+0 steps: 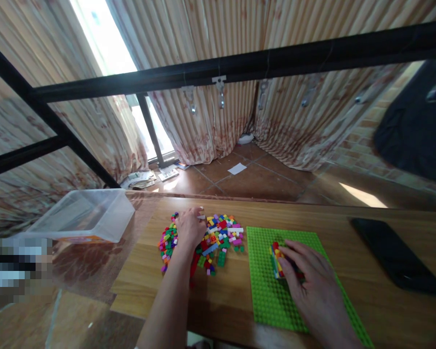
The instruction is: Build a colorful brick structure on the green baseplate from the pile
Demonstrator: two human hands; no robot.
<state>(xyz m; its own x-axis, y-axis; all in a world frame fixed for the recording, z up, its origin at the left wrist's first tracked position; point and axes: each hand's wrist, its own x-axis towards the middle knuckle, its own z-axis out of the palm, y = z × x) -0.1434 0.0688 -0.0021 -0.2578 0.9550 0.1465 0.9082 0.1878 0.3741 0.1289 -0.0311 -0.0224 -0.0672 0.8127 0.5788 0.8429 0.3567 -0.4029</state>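
Observation:
My left hand [191, 227] is over a spread-out pile of small toy building bricks [221, 232] in many colours. Its fingers are bent down among them. A pale piece shows by the fingertips, but what they pinch is unclear. My right hand [310, 271] has its thumb and fingers closed around a small block of joined bricks [277, 259], with red, yellow, blue and green parts showing. That block sits on the green studded baseplate [259, 291], and its right side is hidden by the hand.
A black phone [396, 257] lies on the wooden table [218, 303] to the right. On the left stands a clear plastic bin [112, 218]. A black metal rail [160, 77] crosses in front of striped curtains [210, 126]. Papers [140, 179] lie on the floor beyond.

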